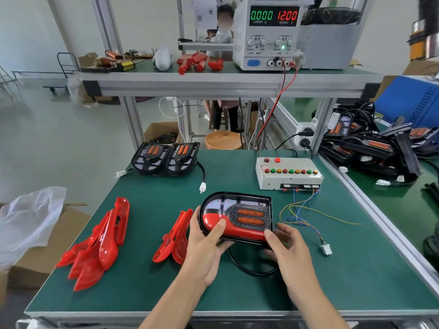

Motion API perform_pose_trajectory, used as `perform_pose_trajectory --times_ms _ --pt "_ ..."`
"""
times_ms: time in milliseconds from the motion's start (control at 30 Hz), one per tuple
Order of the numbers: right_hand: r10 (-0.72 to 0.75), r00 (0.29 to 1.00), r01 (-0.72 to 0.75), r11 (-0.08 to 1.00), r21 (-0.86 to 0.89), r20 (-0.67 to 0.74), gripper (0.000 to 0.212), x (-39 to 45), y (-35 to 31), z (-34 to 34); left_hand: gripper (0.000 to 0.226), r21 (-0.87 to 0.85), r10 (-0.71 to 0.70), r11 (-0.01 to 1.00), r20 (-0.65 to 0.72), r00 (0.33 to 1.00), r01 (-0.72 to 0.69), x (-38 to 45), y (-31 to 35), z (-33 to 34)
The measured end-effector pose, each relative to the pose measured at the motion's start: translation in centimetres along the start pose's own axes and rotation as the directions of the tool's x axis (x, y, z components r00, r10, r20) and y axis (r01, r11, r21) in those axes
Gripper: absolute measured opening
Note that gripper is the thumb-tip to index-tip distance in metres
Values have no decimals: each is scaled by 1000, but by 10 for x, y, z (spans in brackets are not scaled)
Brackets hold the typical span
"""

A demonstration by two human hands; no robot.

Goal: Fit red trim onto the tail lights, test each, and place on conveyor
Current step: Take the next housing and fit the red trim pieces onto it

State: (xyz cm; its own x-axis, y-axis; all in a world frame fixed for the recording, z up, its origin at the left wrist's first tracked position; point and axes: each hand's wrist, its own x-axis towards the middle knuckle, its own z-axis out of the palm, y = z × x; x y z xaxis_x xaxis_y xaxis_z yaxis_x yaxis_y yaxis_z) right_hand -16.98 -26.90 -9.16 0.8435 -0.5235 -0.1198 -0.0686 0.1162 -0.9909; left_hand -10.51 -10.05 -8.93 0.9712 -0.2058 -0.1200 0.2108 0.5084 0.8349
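Low in the centre of the frame, a black D-shaped plastic tail light (236, 216) with two orange reflector bars is held just above the green bench mat (147, 269), tilted toward the camera. Its long axis runs left to right across the picture, rounded end to the left. A glossy red trim piece (234, 227) already lies along its lower edge.

The left hand (205, 241) grips the rounded left end, fingers curled behind the housing and thumb pressed on the red trim. The right hand (285, 248) sits at the lower right corner, fingers loosely spread, thumb tip touching the trim's right end; whether it truly clasps the housing I cannot tell.

The light's black cable (247, 267) loops below, between the wrists. The loose white test connector (326, 249) on coloured wires lies just right of the right hand, so that hand is better placed to plug in for the test.
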Motion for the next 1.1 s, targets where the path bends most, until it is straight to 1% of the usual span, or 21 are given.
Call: perform_pose_trajectory --times_ms 33,67,100,167,333,433,567,667,767,933,1100 --pt "73 996 -80 989 121 60 21 0 -1 3 65 -8 12 1000 6 1000 -12 -1 1 0" --pt "120 984 -145 968 203 131 18 -1 -3 5 65 -10 24 1000 8 1000 -24 -1 3 0" --pt "130 973 -174 957 232 190 18 -2 -4 7 65 -13 35 999 7 999 -35 -2 3 0" --pt "89 969 -140 966 219 230 22 -5 -4 9 65 -24 47 999 5 999 -47 -2 4 -2" --pt "-50 981 20 987 158 187 30 -11 -2 16 64 -36 68 997 20 998 -67 -5 4 -4" --pt "-85 983 65 991 118 165 33 -12 0 18 66 -37 82 996 18 996 -81 -7 3 -3" --pt "-92 986 78 992 99 140 37 -14 -2 22 70 -30 88 996 2 996 -88 -8 1 0" --pt "-86 989 71 989 126 118 28 -15 -1 26 74 -22 100 995 -10 995 -100 -9 0 2" --pt "-76 991 58 986 155 114 26 -15 0 26 80 -14 103 995 -22 994 -104 -11 0 3" --pt "-59 992 39 985 169 112 24 -13 0 24 73 -23 94 995 -14 995 -94 -12 -1 4" --pt "-58 994 42 986 162 95 25 -13 1 23 77 -46 67 997 -15 998 -67 -12 1 5"
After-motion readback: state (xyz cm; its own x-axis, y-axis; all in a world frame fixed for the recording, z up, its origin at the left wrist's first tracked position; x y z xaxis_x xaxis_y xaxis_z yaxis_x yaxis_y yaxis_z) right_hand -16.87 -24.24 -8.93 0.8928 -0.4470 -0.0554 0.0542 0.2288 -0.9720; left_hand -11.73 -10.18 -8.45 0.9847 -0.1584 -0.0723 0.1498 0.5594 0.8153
